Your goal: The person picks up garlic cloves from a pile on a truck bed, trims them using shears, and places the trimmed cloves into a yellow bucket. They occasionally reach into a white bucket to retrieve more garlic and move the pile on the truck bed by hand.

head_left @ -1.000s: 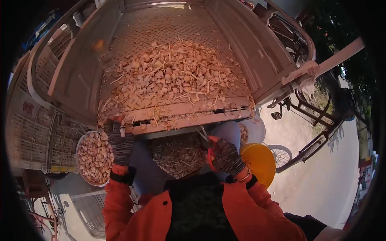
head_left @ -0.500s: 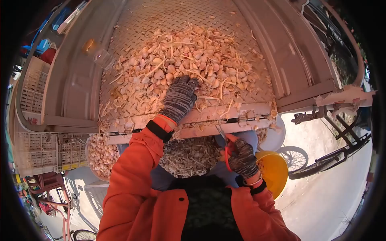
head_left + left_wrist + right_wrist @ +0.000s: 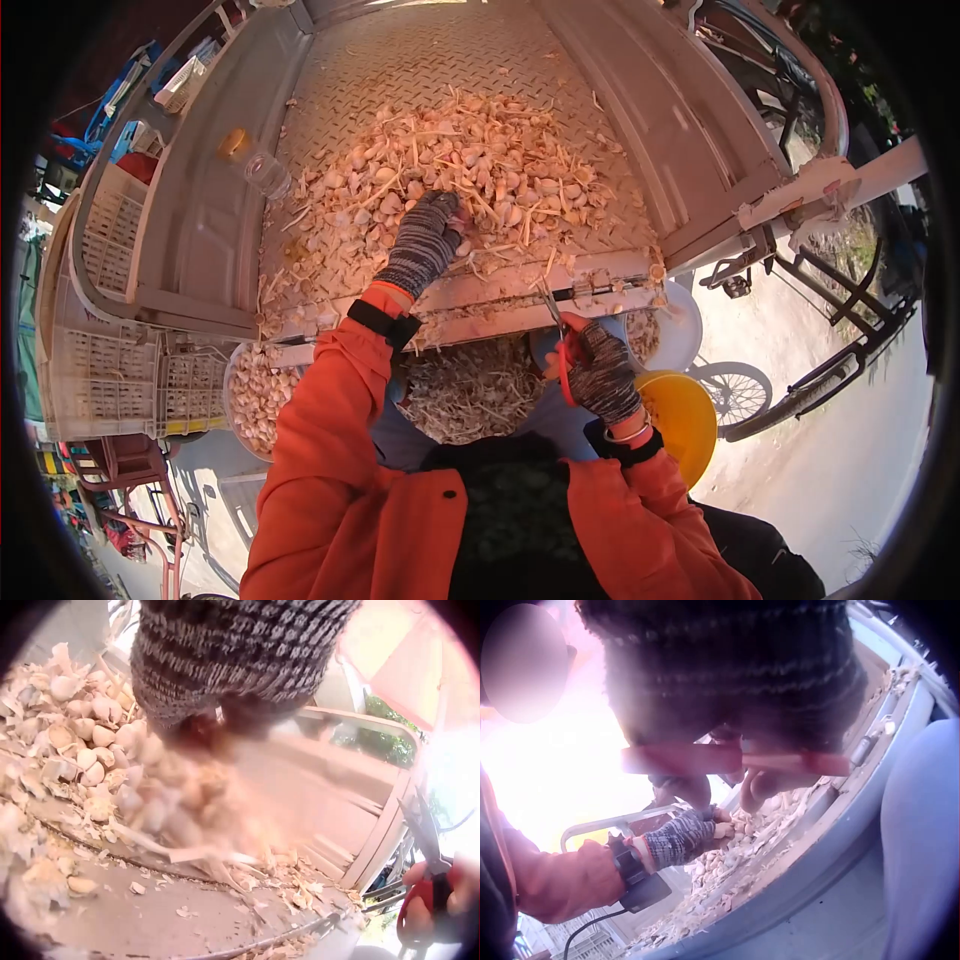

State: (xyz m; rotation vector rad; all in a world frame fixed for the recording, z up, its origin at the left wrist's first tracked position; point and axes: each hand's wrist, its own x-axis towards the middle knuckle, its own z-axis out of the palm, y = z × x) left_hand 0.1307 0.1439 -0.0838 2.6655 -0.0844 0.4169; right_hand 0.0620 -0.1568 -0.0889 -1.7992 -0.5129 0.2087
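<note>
A heap of garlic bulbs (image 3: 520, 165), mixed with dry stalks and skins, lies on the metal truck bed. My left hand (image 3: 422, 245), in a striped knit glove with bare fingertips, is at the heap's near side with its fingers curled round garlic. In the left wrist view the garlic (image 3: 202, 799) below these fingers is blurred. My right hand (image 3: 605, 385), gloved alike, grips red-handled scissors (image 3: 565, 372) near the bed's front edge. Their blades (image 3: 426, 834) point upward and stand apart in the left wrist view.
A tub of cut garlic (image 3: 258, 400) stands at the left, a yellow bucket (image 3: 690, 425) and a pale basin (image 3: 685, 325) at the right. Trimmed stalks (image 3: 470, 395) lie between the knees. A clear jar (image 3: 262, 172) leans by the left wall; a bicycle (image 3: 810, 385) stands right.
My left hand went from the bed's front left corner, over the tub side, to the garlic heap, then drew back slightly. The right hand keeps its hold on the scissors.
</note>
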